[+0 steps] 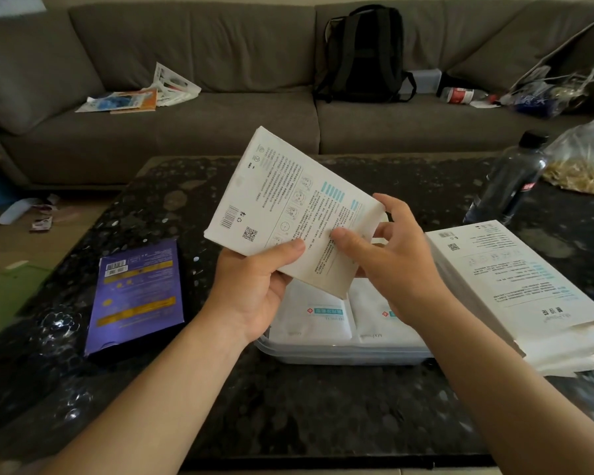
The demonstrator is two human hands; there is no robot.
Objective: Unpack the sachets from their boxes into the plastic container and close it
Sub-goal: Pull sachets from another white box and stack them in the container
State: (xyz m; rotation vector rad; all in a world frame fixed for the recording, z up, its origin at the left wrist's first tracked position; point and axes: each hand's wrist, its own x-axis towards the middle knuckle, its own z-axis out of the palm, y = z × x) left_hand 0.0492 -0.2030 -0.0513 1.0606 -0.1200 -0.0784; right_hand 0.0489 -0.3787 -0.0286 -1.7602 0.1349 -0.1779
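Observation:
I hold a flat white box [282, 207] tilted in the air above the clear plastic container [340, 354]. My left hand [254, 286] grips its lower edge, thumb on the printed face. My right hand [388, 255] pinches the box's near right end, thumb on the face and fingers curled round the corner. White sachets [316, 320] lie side by side inside the container. A stack of white boxes [515, 289] with open ends lies to the right of the container. A purple box [138, 296] lies flat to the left.
The dark speckled table [288, 406] also carries a dark plastic bottle [508, 180] and a clear bag of snacks [587, 162] at the far right. Beyond it stands a grey sofa [220, 125] with a black backpack [364, 53], papers and litter.

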